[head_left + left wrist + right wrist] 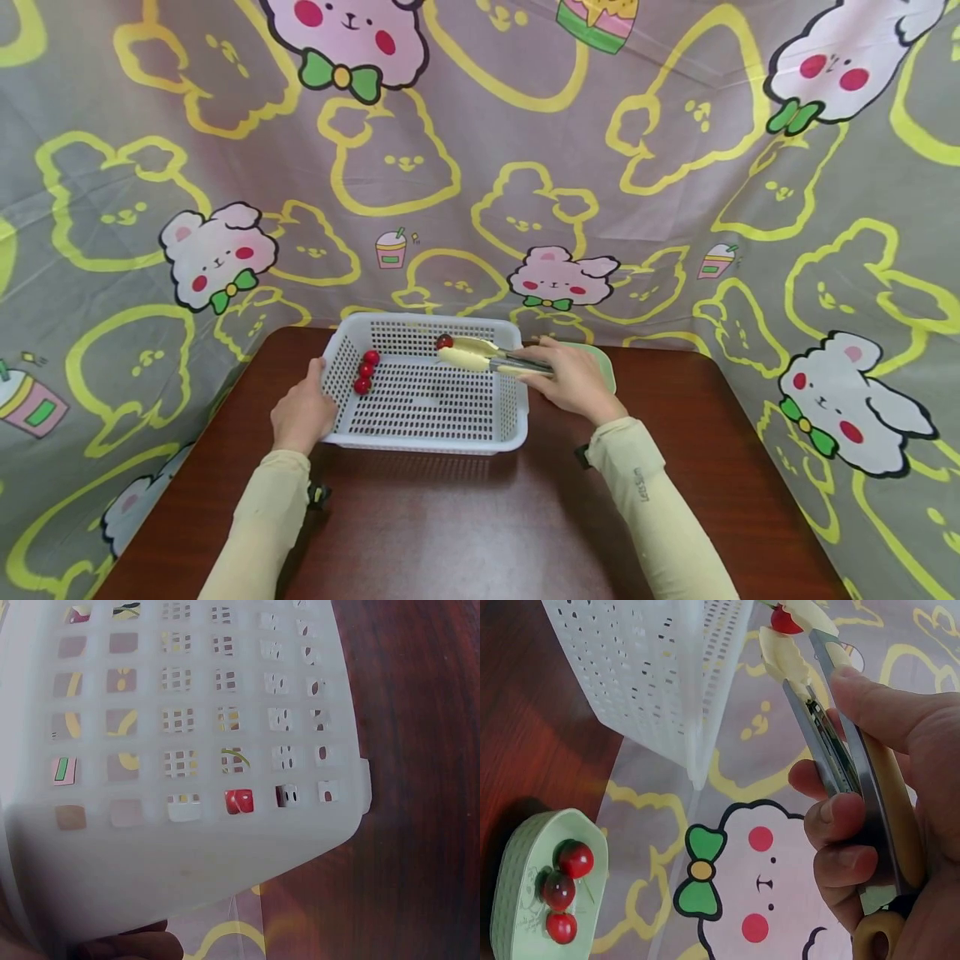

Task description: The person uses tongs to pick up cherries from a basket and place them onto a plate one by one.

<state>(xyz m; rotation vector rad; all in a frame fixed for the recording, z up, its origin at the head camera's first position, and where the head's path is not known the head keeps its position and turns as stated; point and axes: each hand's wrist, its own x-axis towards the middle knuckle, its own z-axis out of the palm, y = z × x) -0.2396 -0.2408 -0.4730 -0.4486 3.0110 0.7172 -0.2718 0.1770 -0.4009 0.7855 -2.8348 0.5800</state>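
Note:
My left hand (303, 410) grips the left rim of a white perforated plastic basket (427, 445); in the left wrist view only its fingers (135, 946) show below the basket wall. Several red cherries (366, 369) lie together inside, near the left end. My right hand (573, 379) holds metal tongs (517, 364) with cream tips, its fingers curled round the handles. Between the tips sits a dark red cherry (444, 342), with a green stem in the right wrist view. The tips are above the basket's right half, apart from its floor.
A light green dish (602, 367) stands right of the basket, partly behind my right hand. Three cherries (560, 891) lie in it. The brown table (450, 533) ends at a patterned cloth (480, 192) at the back and sides.

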